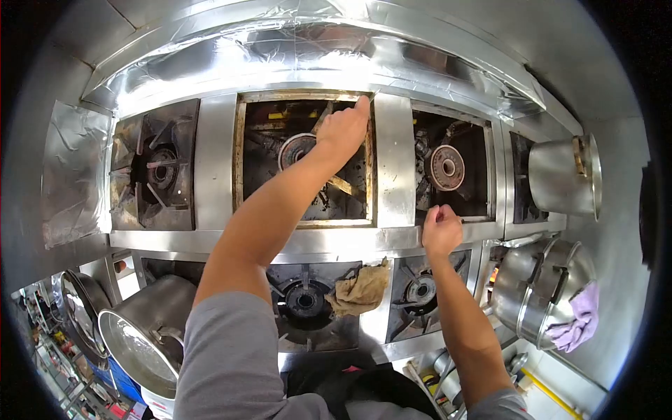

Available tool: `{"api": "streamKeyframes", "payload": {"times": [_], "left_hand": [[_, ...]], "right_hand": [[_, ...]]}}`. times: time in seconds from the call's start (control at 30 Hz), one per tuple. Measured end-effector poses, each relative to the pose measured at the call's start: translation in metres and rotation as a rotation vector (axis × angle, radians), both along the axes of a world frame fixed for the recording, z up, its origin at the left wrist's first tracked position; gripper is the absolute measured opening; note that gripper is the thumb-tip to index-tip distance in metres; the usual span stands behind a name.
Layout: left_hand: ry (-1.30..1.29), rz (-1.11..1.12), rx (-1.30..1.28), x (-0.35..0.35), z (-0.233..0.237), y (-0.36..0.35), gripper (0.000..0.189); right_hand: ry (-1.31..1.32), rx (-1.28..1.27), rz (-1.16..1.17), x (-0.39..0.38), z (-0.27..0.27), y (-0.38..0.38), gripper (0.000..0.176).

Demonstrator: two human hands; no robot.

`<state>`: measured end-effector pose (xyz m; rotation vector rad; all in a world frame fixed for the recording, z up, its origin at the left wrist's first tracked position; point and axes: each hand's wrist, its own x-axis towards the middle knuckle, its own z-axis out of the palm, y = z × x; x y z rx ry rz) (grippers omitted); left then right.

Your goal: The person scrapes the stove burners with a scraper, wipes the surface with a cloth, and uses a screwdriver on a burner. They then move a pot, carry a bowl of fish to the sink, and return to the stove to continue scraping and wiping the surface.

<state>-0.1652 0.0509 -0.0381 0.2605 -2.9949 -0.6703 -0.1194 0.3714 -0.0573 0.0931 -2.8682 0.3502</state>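
Observation:
My left hand (pixel 343 131) reaches over the middle burner opening. Its fingers are curled, with one digit stretched to the far right corner of the rusty, grimy frame (pixel 239 161). Whatever the curled fingers may hold is hidden. Below lies a round burner (pixel 297 148), partly covered by my forearm. My right hand (pixel 442 232) is closed in a fist at the front edge of the right opening, on the steel rim. Beyond it sits a bare reddish-brown ring burner (pixel 446 168). No grate covers either opening.
A grated burner (pixel 159 171) is at far left. A brown rag (pixel 358 288) lies by the front burners. Large pots stand at left (pixel 136 343) and right (pixel 560 178). Stacked metal vessels (pixel 514 294) carry a purple cloth (pixel 577 318). Foil-covered wall (pixel 294 52) runs along the back.

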Motion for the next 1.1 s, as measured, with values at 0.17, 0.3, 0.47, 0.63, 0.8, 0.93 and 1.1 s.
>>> {"api": "streamKeyframes", "payload": {"times": [0.17, 0.3, 0.47, 0.63, 0.8, 0.93, 1.1], "left_hand": [[-0.076, 0.286, 0.268, -0.01, 0.003, 0.022, 0.03], [-0.129, 0.384, 0.343, 0.0, 0.031, 0.003, 0.044], [-0.156, 0.373, 0.226, 0.0, 0.024, -0.005, 0.041], [-0.327, 0.621, 0.092, 0.085, 0.045, -0.046, 0.033], [-0.29, 0.563, 0.023, 0.152, 0.131, -0.005, 0.031], [-0.096, 0.741, -0.062, 0.181, 0.152, 0.049, 0.034], [-0.357, 0.437, -0.394, 0.234, 0.074, 0.055, 0.05]], "right_hand": [[0.011, -0.03, -0.015, 0.0, -0.002, 0.002, 0.026], [0.048, -0.074, -0.022, -0.002, -0.001, -0.001, 0.023], [0.08, -0.114, 0.015, -0.003, -0.002, 0.004, 0.019], [0.08, -0.157, 0.039, -0.001, -0.001, 0.006, 0.021], [0.085, -0.139, 0.007, -0.002, 0.0, 0.005, 0.02], [0.113, -0.18, 0.039, 0.002, 0.004, 0.008, 0.021], [0.194, -0.225, 0.079, 0.001, 0.001, 0.01, 0.022]]}}
